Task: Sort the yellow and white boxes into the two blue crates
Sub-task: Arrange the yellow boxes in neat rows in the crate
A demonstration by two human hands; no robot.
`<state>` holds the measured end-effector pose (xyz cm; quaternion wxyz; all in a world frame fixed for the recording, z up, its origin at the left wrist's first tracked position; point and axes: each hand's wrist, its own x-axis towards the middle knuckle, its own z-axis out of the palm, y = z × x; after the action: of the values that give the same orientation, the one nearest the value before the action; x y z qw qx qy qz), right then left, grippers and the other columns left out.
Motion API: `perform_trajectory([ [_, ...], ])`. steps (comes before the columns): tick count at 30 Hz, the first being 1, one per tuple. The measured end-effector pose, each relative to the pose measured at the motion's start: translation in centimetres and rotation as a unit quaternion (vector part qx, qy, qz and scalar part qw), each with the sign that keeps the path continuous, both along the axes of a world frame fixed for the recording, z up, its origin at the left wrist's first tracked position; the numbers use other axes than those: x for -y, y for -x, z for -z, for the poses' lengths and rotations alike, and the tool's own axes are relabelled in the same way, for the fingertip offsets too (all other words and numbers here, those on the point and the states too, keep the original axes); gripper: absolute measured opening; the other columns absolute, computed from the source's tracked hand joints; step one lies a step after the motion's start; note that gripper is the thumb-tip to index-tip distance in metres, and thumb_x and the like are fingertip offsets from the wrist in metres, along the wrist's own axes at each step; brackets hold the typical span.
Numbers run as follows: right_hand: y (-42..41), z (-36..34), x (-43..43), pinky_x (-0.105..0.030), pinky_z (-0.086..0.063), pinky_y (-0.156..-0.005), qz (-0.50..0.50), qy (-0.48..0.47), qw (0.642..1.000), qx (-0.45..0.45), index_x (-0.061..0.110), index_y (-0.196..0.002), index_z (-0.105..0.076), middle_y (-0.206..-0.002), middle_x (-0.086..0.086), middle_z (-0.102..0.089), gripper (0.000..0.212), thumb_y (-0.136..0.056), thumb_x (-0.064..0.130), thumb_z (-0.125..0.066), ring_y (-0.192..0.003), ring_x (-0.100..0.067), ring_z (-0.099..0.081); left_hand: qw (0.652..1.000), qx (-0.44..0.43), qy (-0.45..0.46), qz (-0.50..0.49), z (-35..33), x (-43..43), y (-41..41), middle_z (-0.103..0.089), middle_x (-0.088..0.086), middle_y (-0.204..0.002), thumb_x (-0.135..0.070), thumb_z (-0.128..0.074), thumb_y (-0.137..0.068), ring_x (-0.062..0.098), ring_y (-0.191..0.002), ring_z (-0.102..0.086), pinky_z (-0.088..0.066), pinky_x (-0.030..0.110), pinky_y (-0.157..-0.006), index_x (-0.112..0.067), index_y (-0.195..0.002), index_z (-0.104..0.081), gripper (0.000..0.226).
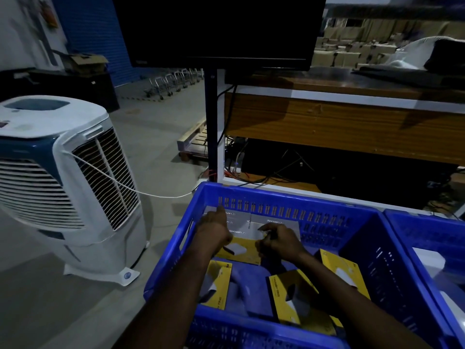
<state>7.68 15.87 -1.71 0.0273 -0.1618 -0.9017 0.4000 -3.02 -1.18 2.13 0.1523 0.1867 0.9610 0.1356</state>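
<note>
The near blue crate [284,197] holds several yellow boxes, among them one at the front left [219,283], one at the front middle [286,298] and one leaning at the right [344,270]. Two white boxes [289,221] lie side by side against its far wall. My left hand [214,229] rests on the left white box [237,217], one finger stretched to the far wall. My right hand [276,241] has its fingers curled at the near edge of the right white box, pinching it. A yellow box [241,251] lies just under both hands.
A second blue crate [427,230] stands at the right with white boxes [432,260] in it. A white air cooler [65,177] is on the floor at the left, its cord running to the crate. A wooden desk [339,122] and dark monitor [219,28] stand behind.
</note>
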Motion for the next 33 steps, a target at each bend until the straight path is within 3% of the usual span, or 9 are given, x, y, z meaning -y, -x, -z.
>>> perform_trajectory([
  [4, -0.2, -0.1, 0.3, -0.038, -0.051, -0.064, -0.026, 0.06, 0.997, 0.037, 0.017, -0.113, -0.052, -0.092, -0.009, -0.064, 0.04, -0.079, 0.02, -0.073, -0.076, -0.023, -0.063, 0.999, 0.033, 0.016, 0.037, -1.0, -0.5, -0.3, -0.06, 0.002, -0.077, -0.022, -0.075, -0.074, 0.015, -0.067, -0.06, -0.047, 0.025, -0.052, -0.013, -0.09, -0.062, 0.022],
  [7, -0.2, 0.1, -0.1, -0.042, -0.048, -0.064, -0.034, 0.156, 0.985, 0.061, 0.013, -0.104, -0.043, -0.085, -0.02, -0.062, 0.041, -0.076, 0.024, -0.071, -0.068, -0.033, -0.06, 0.993, 0.087, 0.021, 0.077, -1.1, -0.5, -0.5, -0.07, 0.005, -0.071, -0.017, -0.075, -0.067, 0.016, -0.064, -0.068, -0.053, 0.026, -0.051, -0.012, -0.07, -0.069, 0.008],
  [10, -0.2, -0.5, -0.3, -0.029, -0.047, -0.061, -0.038, 0.097, 0.991, 0.079, 0.014, -0.088, -0.051, -0.085, -0.008, -0.066, 0.009, -0.091, 0.018, -0.059, -0.067, -0.017, -0.063, 0.988, 0.099, 0.052, 0.109, -0.7, -0.3, -0.4, -0.074, 0.01, -0.086, -0.017, -0.076, -0.069, 0.022, -0.079, -0.07, -0.059, 0.033, -0.07, -0.008, -0.082, -0.076, 0.016],
  [13, -0.1, -0.5, -0.5, -0.035, -0.05, -0.073, -0.08, -0.024, 0.989, 0.122, 0.011, -0.086, -0.07, -0.092, -0.008, -0.071, 0.024, -0.093, 0.027, -0.053, -0.083, -0.023, -0.067, 0.986, 0.077, 0.077, 0.13, -0.4, -0.2, -0.4, -0.071, 0.013, -0.098, -0.019, -0.075, -0.075, 0.025, -0.086, -0.066, -0.054, 0.033, -0.072, -0.007, -0.092, -0.07, 0.021],
  [16, -0.3, -1.0, 0.4, -0.045, -0.054, -0.076, -0.108, 0.057, 0.981, 0.148, 0.004, -0.104, -0.065, -0.095, -0.017, -0.067, 0.042, -0.078, 0.037, -0.057, -0.077, -0.026, -0.062, 0.985, 0.061, 0.082, 0.139, -0.3, 0.0, -0.5, -0.068, 0.012, -0.097, -0.017, -0.071, -0.079, 0.023, -0.082, -0.062, -0.051, 0.033, -0.07, -0.011, -0.092, -0.065, 0.016],
  [20, -0.5, -0.3, 1.6, -0.035, -0.041, -0.058, -0.139, 0.233, 0.94, 0.209, 0.011, -0.129, -0.046, -0.127, -0.042, -0.041, 0.056, -0.078, 0.024, -0.064, -0.08, -0.044, -0.051, 0.987, 0.04, 0.078, 0.131, -0.4, 0.6, -0.4, -0.066, 0.015, -0.106, -0.014, -0.066, -0.081, 0.024, -0.083, -0.061, -0.049, 0.033, -0.068, -0.007, -0.105, -0.063, 0.026],
  [25, -0.6, -0.5, 1.5, -0.034, -0.042, -0.053, -0.133, 0.238, 0.939, 0.211, 0.022, -0.127, -0.052, -0.09, -0.016, -0.063, 0.039, -0.088, 0.015, -0.054, -0.063, -0.023, -0.044, 0.987, 0.054, 0.065, 0.135, -0.4, 0.7, -0.3, -0.068, 0.014, -0.102, -0.015, -0.065, -0.082, 0.023, -0.085, -0.066, -0.057, 0.036, -0.075, -0.007, -0.1, -0.065, 0.02],
  [29, -0.3, 0.0, 1.7, -0.031, -0.041, -0.047, -0.104, 0.147, 0.96, 0.213, 0.004, -0.11, -0.064, -0.102, -0.032, -0.064, 0.037, -0.091, 0.034, -0.053, -0.065, -0.029, -0.053, 0.99, 0.051, 0.037, 0.13, -0.5, 0.9, 0.2, -0.069, 0.014, -0.096, -0.02, -0.062, -0.081, 0.027, -0.087, -0.067, -0.055, 0.038, -0.077, -0.007, -0.093, -0.067, 0.018],
  [33, -0.7, 0.5, 1.3, -0.033, -0.048, -0.055, -0.093, 0.149, 0.944, 0.281, 0.011, -0.113, -0.064, -0.11, -0.018, -0.069, 0.045, -0.083, 0.044, -0.057, -0.079, -0.026, -0.066, 0.993, -0.031, -0.029, 0.108, -1.5, 2.4, 0.7, -0.07, 0.004, -0.104, -0.025, -0.059, -0.089, 0.022, -0.098, -0.065, -0.054, 0.036, -0.084, -0.02, -0.099, -0.069, 0.015],
])
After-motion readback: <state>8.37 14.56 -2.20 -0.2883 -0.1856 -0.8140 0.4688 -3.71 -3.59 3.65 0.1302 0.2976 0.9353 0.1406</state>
